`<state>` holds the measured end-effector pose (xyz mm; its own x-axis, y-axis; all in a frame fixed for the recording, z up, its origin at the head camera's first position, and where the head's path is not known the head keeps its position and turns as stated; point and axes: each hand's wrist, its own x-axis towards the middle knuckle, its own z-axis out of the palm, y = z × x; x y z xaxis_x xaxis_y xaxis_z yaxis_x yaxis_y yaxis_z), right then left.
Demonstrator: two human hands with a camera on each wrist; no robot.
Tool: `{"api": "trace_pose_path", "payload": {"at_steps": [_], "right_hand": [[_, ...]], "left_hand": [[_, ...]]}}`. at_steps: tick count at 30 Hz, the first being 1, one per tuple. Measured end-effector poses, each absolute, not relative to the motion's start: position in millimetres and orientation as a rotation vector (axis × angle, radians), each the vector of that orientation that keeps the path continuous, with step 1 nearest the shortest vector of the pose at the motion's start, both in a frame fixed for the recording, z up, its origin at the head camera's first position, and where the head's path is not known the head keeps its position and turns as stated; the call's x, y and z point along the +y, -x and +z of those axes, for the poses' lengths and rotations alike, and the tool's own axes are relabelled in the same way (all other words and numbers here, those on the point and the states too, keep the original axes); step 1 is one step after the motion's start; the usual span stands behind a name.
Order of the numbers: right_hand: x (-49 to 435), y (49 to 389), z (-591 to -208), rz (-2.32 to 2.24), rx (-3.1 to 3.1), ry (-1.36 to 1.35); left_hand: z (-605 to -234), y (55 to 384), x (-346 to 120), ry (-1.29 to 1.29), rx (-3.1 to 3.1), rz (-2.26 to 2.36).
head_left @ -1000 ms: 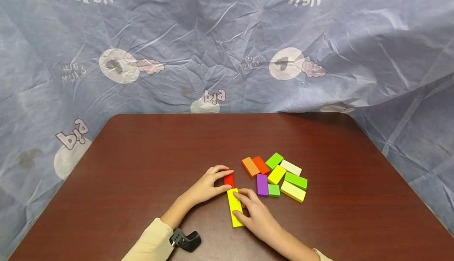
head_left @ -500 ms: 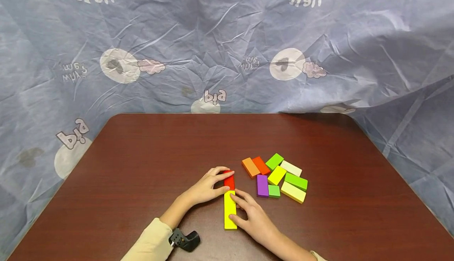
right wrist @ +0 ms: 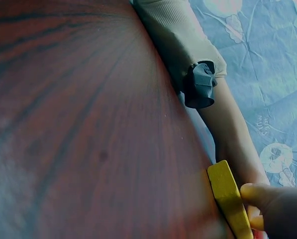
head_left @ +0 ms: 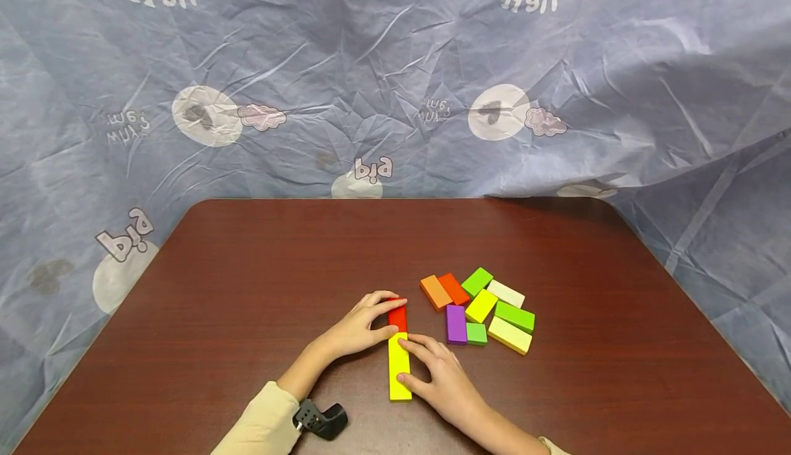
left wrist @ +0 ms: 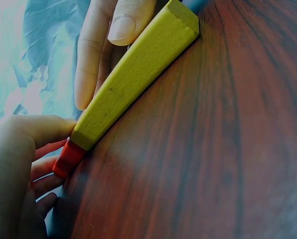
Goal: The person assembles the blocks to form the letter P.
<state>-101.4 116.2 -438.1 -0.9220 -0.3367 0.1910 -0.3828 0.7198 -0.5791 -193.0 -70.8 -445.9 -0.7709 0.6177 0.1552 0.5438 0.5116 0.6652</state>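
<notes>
A red block (head_left: 398, 317) lies on the table with a longer yellow block (head_left: 399, 386) lined up end to end at its near end. My left hand (head_left: 358, 328) holds the red block, thumb by its near end and fingers over the far end. In the left wrist view the red block (left wrist: 68, 158) shows below the thumb, partly hidden by the fingers. My right hand (head_left: 441, 376) grips the yellow block from the right, with thumb and index fingertips on its upper face. The right wrist view shows the yellow block (right wrist: 225, 186) beside the right thumb.
To the right lies a loose group of coloured blocks, among them an orange block (head_left: 436, 293), a purple block (head_left: 456, 324) and a pale yellow block (head_left: 510, 335). A black device (head_left: 323, 420) sits on the left wrist. A printed cloth (head_left: 395, 84) hangs behind the brown table (head_left: 278, 256).
The yellow block has turned from a slight slant to straight and shifted left, into line with the red block. My right hand moved left with it; my left hand has hardly moved.
</notes>
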Motion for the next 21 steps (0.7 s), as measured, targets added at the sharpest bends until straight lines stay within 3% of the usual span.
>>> {"api": "trace_pose_path", "payload": {"at_steps": [11, 21], "right_hand": [[127.7, 122.5, -417.9, 1.004, -2.907, -0.583], [142.6, 160.9, -419.6, 0.410, -2.852, -0.453]], "left_hand": [[-448.7, 194.5, -70.5, -1.017, 2.627, 1.130], [-447.6, 194.2, -71.9, -1.025, 2.633, 1.127]]}}
